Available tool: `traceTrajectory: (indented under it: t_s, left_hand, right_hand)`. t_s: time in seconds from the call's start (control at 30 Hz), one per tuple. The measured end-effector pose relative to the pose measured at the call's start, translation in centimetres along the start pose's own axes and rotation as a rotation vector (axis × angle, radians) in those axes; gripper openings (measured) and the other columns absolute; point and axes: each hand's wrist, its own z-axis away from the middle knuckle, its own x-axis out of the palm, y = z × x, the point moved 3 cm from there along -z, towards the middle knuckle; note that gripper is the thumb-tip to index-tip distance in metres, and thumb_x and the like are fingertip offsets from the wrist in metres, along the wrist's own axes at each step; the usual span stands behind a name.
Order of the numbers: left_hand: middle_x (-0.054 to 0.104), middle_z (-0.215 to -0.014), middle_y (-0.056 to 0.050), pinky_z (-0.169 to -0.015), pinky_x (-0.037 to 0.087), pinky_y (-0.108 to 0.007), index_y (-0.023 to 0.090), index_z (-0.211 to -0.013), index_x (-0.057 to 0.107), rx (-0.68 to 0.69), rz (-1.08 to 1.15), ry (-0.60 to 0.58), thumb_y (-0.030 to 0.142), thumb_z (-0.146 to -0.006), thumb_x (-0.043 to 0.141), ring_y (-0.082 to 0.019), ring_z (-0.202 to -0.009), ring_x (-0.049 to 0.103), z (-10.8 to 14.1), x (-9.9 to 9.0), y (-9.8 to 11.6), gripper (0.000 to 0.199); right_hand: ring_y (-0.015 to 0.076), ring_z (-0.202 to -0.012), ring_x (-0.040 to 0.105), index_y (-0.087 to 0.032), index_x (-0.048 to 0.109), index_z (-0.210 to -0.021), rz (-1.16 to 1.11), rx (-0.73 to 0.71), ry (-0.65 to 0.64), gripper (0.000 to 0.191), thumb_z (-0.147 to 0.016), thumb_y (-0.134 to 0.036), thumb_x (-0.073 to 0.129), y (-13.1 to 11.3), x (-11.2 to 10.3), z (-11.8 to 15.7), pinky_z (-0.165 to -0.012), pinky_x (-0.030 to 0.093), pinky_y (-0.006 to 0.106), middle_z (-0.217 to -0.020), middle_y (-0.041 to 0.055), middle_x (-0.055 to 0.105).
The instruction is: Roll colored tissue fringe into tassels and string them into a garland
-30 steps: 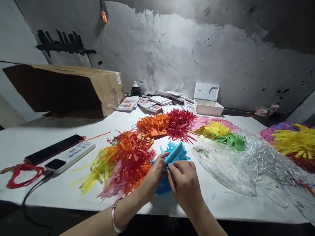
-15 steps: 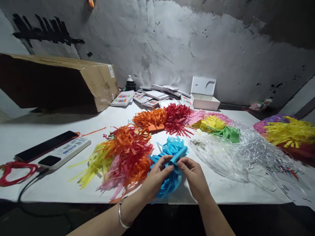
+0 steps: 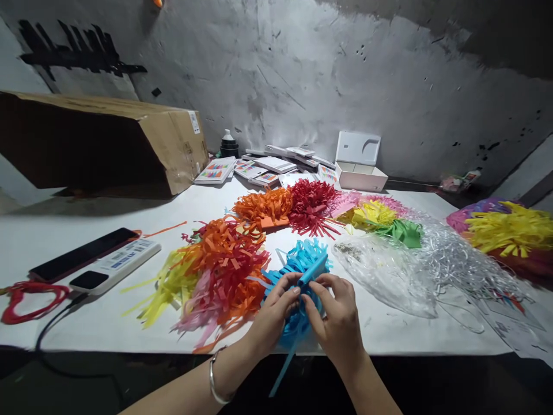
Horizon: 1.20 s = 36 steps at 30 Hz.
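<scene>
A bunch of blue fringed paper (image 3: 305, 253) lies near the table's front edge, its upper band rolled into a tube (image 3: 314, 270). My left hand (image 3: 274, 314) pinches the lower end of that tube from the left. From the right, my right hand (image 3: 339, 317) has its fingers on the tube and its thumb apart, close to the blue strips. One blue strip (image 3: 283, 372) hangs down between my wrists past the table edge. Left of my hands is a heap of orange, red, pink and yellow fringed paper (image 3: 224, 259).
Behind are orange (image 3: 263, 204), red (image 3: 314, 202), yellow (image 3: 374, 214) and green (image 3: 406, 232) bunches. A clear plastic bag (image 3: 384, 274) and silver tinsel (image 3: 462, 259) lie right. A cardboard box (image 3: 173, 144), phone (image 3: 84, 253) and power strip (image 3: 116, 266) are left.
My right thumb has moved away from the tube and those fingers have spread somewhat. A blue strip now hangs below my hands. My left hand keeps its pinch.
</scene>
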Motion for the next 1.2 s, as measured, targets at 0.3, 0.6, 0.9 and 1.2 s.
traceTrajectory:
  t_s: [0.3,0.6,0.9,1.2]
  left_hand:
    - [0.065,-0.104,-0.001,-0.081,0.048,-0.023,0.024,-0.111,0.064,0.025,-0.076,-0.023,0.03,-0.078,0.074,-0.015,-0.089,0.062,-0.1,-0.3,-0.4,0.035]
    - [0.066,-0.094,-0.003,-0.073,0.047,-0.024,0.021,-0.107,0.065,0.075,-0.193,-0.025,0.042,-0.07,0.086,-0.017,-0.083,0.061,-0.4,0.1,0.9,0.048]
    - [0.066,-0.095,-0.001,-0.074,0.047,-0.022,0.022,-0.1,0.068,0.108,-0.22,-0.049,0.035,-0.072,0.081,-0.017,-0.084,0.06,-0.8,0.1,2.3,0.033]
    - [0.066,-0.096,-0.001,-0.074,0.049,-0.022,0.021,-0.101,0.067,0.118,-0.243,-0.049,0.027,-0.074,0.075,-0.016,-0.085,0.06,-0.8,0.3,2.7,0.029]
  right_hand:
    - [0.0202,-0.086,0.06,-0.022,0.065,-0.083,-0.182,0.192,-0.037,0.011,-0.09,-0.015,0.061,1.0,0.6,0.0,-0.084,0.043,0.037,-0.087,0.0033,0.064]
    - [0.018,-0.08,0.06,-0.022,0.066,-0.073,-0.749,0.555,-0.199,0.017,-0.085,-0.032,0.071,3.5,1.2,-0.6,-0.076,0.048,0.029,-0.079,0.0002,0.063]
    - [0.0185,-0.089,0.063,-0.025,0.075,-0.09,-0.68,0.402,-0.187,0.013,-0.093,-0.03,0.064,3.1,-0.1,-1.2,-0.079,0.05,0.029,-0.092,0.0031,0.066]
    - [0.0207,-0.089,0.062,-0.023,0.069,-0.092,-0.323,0.187,-0.078,0.011,-0.094,-0.02,0.059,1.9,-1.4,-1.4,-0.079,0.051,0.034,-0.091,0.0052,0.063]
